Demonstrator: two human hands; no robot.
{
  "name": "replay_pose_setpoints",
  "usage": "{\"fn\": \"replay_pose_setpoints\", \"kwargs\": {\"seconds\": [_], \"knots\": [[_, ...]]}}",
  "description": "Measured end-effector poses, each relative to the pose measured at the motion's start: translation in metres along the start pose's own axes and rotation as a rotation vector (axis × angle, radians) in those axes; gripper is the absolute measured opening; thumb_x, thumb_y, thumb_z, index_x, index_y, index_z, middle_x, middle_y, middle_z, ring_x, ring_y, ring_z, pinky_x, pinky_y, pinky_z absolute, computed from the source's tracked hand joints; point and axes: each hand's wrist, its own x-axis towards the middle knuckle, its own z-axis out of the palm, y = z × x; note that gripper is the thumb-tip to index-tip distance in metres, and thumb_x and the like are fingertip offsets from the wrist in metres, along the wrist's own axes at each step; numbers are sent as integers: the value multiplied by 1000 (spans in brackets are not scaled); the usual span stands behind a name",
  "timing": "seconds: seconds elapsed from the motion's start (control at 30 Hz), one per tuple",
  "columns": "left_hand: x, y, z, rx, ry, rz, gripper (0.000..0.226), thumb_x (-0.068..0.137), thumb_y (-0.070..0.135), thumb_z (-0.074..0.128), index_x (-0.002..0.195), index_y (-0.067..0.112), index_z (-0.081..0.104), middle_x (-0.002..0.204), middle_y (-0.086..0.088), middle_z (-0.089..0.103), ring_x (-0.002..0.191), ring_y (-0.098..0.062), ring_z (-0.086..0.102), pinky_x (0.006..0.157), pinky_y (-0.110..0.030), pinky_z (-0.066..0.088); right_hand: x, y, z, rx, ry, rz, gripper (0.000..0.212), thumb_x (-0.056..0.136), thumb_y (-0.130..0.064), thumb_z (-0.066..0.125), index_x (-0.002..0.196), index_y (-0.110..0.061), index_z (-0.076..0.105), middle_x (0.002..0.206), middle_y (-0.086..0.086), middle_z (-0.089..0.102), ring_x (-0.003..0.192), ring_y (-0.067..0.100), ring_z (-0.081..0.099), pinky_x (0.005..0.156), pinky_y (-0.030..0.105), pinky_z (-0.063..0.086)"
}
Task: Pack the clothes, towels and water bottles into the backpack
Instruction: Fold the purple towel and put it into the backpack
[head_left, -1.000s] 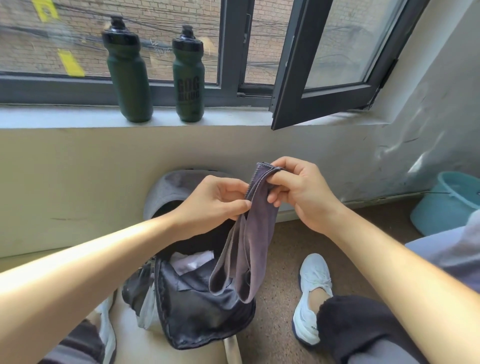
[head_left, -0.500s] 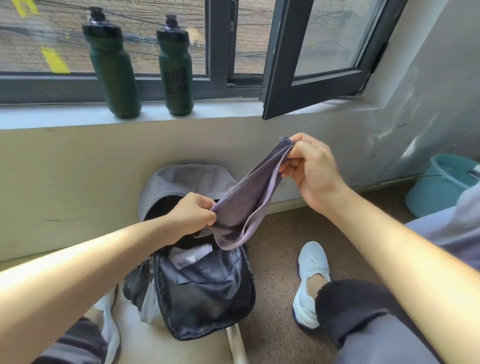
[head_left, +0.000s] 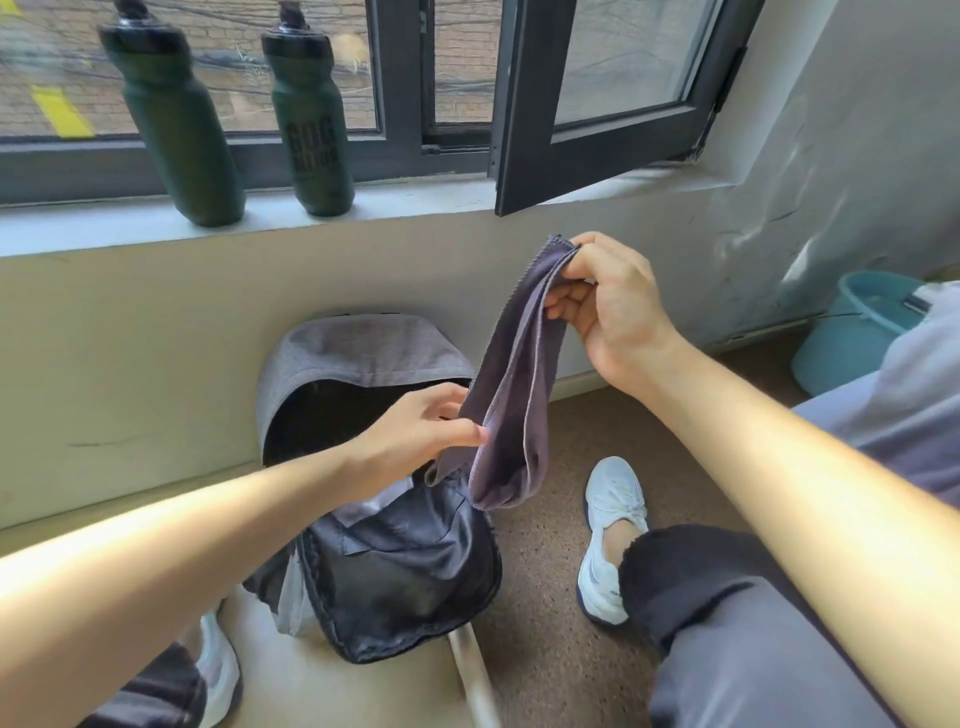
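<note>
Dark green water bottle (head_left: 176, 130), second bottle (head_left: 314, 130): upright, side by side on the windowsill (head_left: 78, 234). Left hand (head_left: 415, 431): fingers and thumb closed in a pinch on the lower fold of the grey towel (head_left: 514, 395). Backpack (head_left: 363, 353): open on the floor against the wall, below the towel, cloth inside. Right hand (head_left: 608, 306): fingers clamped on the towel's top corner, the towel hanging from it. White shoe (head_left: 613, 525) beside the backpack; blue bucket (head_left: 852, 338) far right.
</note>
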Motion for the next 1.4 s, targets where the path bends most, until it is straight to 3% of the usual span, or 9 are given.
{"fn": "replay_pose_setpoints", "kwargs": {"seconds": [0.2,0.33,0.43,0.57,0.77,0.93,1.03,1.2,1.4], "knots": [[9,-4,18,293,327,94,30,78,27,80,102,28,63,102,10,69,89,-8,66,76,-27,52,0,-2,1,-4,64,-69,11,79,-5,47,73,-10,55,62,4,59,54,16,55,52,25,47],[11,-1,8,458,562,28,23,78,33,74,73,24,53,71,8,63,73,-18,59,65,-34,43,-1,-7,-3,15,118,-91,25,89,6,41,73,-10,52,59,3,56,51,13,55,52,25,46],[9,-2,7,319,445,-216,32,83,43,70,68,15,73,63,1,74,72,-25,75,73,-37,61,-1,-9,-2,50,129,-93,27,88,7,42,72,-12,51,57,2,57,48,14,56,50,25,46],[13,-10,12,-5,367,-416,39,89,48,73,99,10,73,98,-12,77,73,-27,71,63,-30,61,-2,-12,-2,68,128,-88,29,91,10,39,73,-10,50,60,5,56,49,14,57,52,26,46],[25,-12,14,-446,306,-394,24,97,16,72,114,1,66,105,-19,72,82,-28,72,68,-31,65,-2,-12,-9,80,122,-95,25,90,6,40,74,-9,52,59,3,59,52,16,59,53,26,47],[26,-15,12,-368,349,-352,21,89,7,79,80,13,60,84,-11,68,41,-4,56,43,-15,46,0,-12,-18,46,185,-93,15,84,-1,46,74,-9,54,64,6,59,53,18,59,55,28,48],[26,-19,6,-288,337,-355,26,85,3,80,75,13,59,65,-5,54,44,-10,40,41,-19,32,4,-12,-23,50,216,-91,6,73,-8,49,72,-10,55,64,7,59,52,19,58,52,27,47],[28,-33,1,19,461,-346,46,76,-10,60,47,20,40,47,2,33,47,-17,26,47,-20,22,6,-9,-30,2,253,-111,21,87,3,43,74,-9,54,66,8,58,53,18,57,55,28,48],[21,-29,-4,138,300,-211,53,67,15,95,64,19,42,57,4,42,53,-14,36,50,-25,33,8,-9,-31,45,229,-114,17,81,0,44,72,-10,54,60,3,60,54,17,58,55,27,48]]}}
